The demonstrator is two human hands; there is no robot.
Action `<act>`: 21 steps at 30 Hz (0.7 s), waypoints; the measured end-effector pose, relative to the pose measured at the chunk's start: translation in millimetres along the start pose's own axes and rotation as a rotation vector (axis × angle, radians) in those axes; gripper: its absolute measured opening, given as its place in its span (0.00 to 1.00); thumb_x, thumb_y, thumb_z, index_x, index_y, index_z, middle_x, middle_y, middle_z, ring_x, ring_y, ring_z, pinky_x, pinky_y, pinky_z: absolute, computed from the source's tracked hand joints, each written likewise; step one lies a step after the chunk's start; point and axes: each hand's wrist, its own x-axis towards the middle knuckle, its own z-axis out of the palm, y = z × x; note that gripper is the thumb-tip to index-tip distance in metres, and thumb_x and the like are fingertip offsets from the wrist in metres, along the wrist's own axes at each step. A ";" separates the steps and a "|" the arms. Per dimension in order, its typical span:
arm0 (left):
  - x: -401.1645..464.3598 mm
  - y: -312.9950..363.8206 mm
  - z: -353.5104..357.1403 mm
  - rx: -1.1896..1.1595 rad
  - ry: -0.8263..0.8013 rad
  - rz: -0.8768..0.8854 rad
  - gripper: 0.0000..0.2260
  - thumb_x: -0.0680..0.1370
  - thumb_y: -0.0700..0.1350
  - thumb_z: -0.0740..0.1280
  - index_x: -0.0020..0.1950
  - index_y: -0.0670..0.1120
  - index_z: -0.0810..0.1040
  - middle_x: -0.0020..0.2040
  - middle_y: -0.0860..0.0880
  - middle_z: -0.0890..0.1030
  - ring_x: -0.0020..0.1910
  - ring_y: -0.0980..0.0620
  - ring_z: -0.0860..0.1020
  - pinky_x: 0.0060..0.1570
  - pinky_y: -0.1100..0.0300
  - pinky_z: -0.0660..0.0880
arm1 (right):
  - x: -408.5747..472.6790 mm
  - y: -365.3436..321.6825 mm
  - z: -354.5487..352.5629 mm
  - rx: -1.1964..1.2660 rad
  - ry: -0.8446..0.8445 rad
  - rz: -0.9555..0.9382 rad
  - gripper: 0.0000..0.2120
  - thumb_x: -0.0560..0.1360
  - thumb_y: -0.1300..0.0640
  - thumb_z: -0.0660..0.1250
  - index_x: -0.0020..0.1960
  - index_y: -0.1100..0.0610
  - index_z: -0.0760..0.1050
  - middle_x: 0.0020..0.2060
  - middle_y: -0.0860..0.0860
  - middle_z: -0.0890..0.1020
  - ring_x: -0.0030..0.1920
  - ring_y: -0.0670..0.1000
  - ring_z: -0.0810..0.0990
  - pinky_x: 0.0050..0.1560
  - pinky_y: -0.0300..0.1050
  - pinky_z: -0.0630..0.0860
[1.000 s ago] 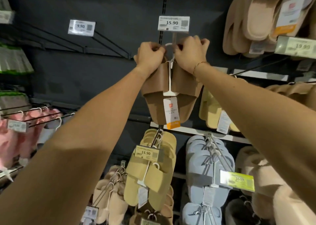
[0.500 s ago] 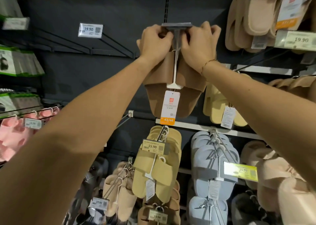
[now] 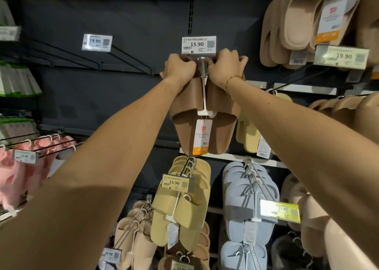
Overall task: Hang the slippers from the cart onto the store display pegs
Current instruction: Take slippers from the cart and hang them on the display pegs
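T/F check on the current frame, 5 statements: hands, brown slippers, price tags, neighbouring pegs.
1. Both hands grip the top of the brown slippers. True: the left hand and the right hand are curled round them on either side of the white hanger.
2. The price tag just above the hands reads 19.90. False: it reads 15.90.
3. A paper label hangs from the hanger over the soles. True.
4. The slippers directly below the brown pair are pink. False: yellow slippers hang there; the pink slippers are far left.
5. The right wrist is bare. False: it wears a thin bracelet.
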 end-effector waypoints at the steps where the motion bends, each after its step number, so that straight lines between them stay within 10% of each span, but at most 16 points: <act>1: 3.1 -4.4 4.3 0.001 -0.011 -0.012 0.02 0.72 0.51 0.70 0.43 0.56 0.82 0.46 0.58 0.82 0.58 0.49 0.79 0.70 0.47 0.66 | 3.2 2.8 6.2 -0.004 -0.011 0.008 0.13 0.82 0.46 0.61 0.55 0.52 0.81 0.52 0.51 0.81 0.63 0.54 0.72 0.68 0.54 0.58; 7: 44.0 -46.8 46.9 -0.002 -0.089 -0.073 0.15 0.64 0.62 0.69 0.43 0.56 0.86 0.43 0.57 0.85 0.50 0.52 0.81 0.64 0.48 0.73 | 22.5 26.1 59.6 -0.034 -0.050 0.059 0.14 0.82 0.46 0.60 0.49 0.51 0.82 0.44 0.50 0.77 0.60 0.55 0.73 0.67 0.55 0.59; 13: 90.0 -81.9 86.5 0.116 -0.143 -0.027 0.05 0.75 0.52 0.70 0.45 0.53 0.84 0.48 0.56 0.81 0.50 0.53 0.72 0.62 0.56 0.57 | 57.9 60.4 130.7 -0.086 -0.071 0.089 0.15 0.82 0.45 0.59 0.51 0.51 0.82 0.44 0.50 0.78 0.59 0.55 0.74 0.64 0.54 0.60; 21: 153.1 -144.5 157.6 0.118 -0.149 -0.051 0.07 0.76 0.54 0.69 0.47 0.54 0.86 0.53 0.52 0.84 0.58 0.48 0.77 0.69 0.49 0.64 | 100.1 109.0 211.8 -0.174 -0.105 0.068 0.15 0.83 0.47 0.58 0.49 0.54 0.80 0.49 0.54 0.81 0.58 0.57 0.74 0.63 0.56 0.62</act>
